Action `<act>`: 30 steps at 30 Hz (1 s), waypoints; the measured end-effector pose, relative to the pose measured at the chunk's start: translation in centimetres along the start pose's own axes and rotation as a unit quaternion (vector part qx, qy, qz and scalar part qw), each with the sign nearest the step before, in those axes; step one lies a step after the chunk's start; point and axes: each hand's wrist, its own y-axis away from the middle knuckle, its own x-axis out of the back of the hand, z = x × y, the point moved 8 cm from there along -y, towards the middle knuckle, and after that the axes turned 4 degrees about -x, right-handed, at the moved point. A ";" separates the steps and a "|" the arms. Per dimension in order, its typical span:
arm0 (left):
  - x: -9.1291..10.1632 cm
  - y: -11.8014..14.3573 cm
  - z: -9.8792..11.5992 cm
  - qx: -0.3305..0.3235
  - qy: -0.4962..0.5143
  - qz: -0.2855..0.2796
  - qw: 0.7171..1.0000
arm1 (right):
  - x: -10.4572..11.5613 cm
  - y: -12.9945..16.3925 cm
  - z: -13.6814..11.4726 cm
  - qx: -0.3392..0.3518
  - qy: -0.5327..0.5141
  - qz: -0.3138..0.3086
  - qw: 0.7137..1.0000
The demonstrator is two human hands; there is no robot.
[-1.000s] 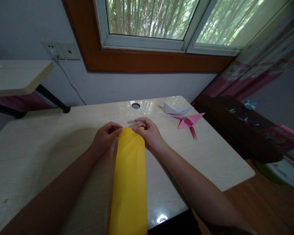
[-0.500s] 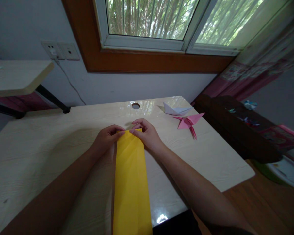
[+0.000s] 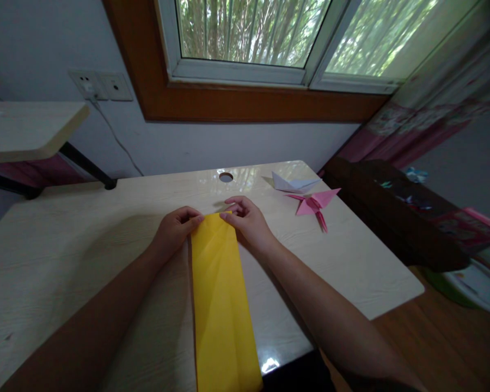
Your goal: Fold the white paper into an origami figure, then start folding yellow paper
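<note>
A long strip of yellow paper (image 3: 220, 294), creased lengthwise, runs from the front edge of the view up to my two hands. My left hand (image 3: 175, 231) pinches its far left corner between thumb and fingers. At the far right corner, my right hand (image 3: 247, 220) grips the paper with the thumb on top, its index finger raised and curled. The undersides of both pinches are hidden. To the right lie a pink folded-paper figure (image 3: 313, 204) with pointed wings and, behind it, a white folded-paper shape (image 3: 294, 184).
The pale wooden desk (image 3: 343, 272) has a round cable hole (image 3: 226, 177) near its back edge. A raised shelf (image 3: 32, 125) on black legs stands at the left. Beyond the desk's right side are a dark brown piece of furniture (image 3: 375, 218) and a pink curtain (image 3: 416, 130).
The far end of the yellow paper has shifted slightly left and away, while its near end has swung right. Both hands keep their pinch on it.
</note>
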 end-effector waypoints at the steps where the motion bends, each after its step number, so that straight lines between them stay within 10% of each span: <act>1: 0.1 0.0 0.0 0.003 0.001 0.005 1.000 | 0.2 -0.1 -0.1 0.003 -0.005 0.009 1.000; 30: 0.5 -0.2 -0.2 0.001 -0.002 0.014 1.000 | 0.5 -0.2 0.3 -0.014 -0.009 0.025 1.000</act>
